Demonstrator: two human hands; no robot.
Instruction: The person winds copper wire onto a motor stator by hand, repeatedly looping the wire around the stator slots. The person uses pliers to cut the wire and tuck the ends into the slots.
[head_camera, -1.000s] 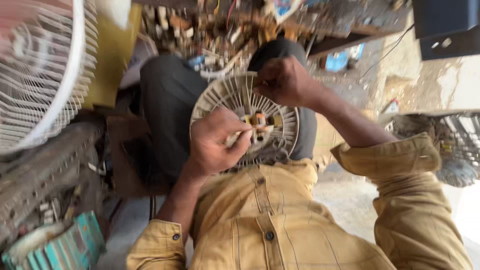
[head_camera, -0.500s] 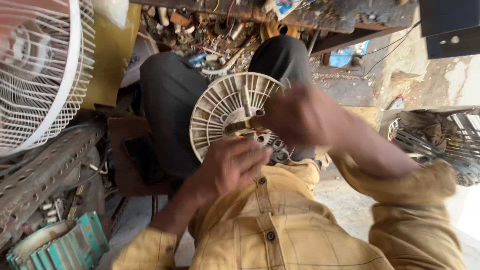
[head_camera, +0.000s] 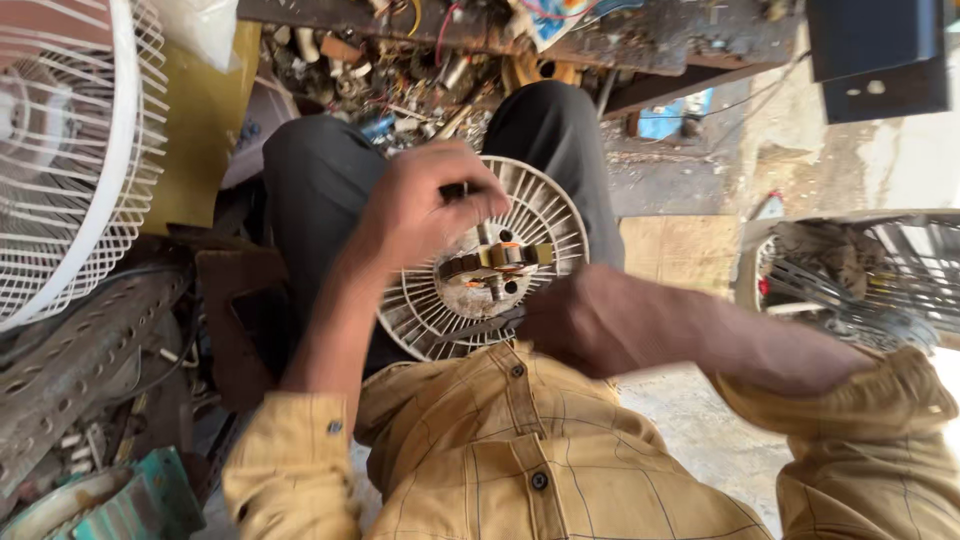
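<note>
Left hand (head_camera: 425, 205) on ribbed fan housing (head_camera: 480, 265)

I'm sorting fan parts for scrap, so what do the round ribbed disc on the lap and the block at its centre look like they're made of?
Round ribbed disc: probably cream moulded plastic, matte and grimy, with thin uniform ribs. Centre block: seemingly stacked steel plates, dull brassy-grey, with orange winding, probably copper. The left hand grips a tool above it; the right hand is blurred.

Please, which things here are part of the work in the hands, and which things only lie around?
In the work:
left hand, gripping a thin tool
right hand, at the grille's lower edge
round white fan grille on the lap
small motor at its centre

Lying about:
white fan guard
another fan guard
cluttered workbench
</note>
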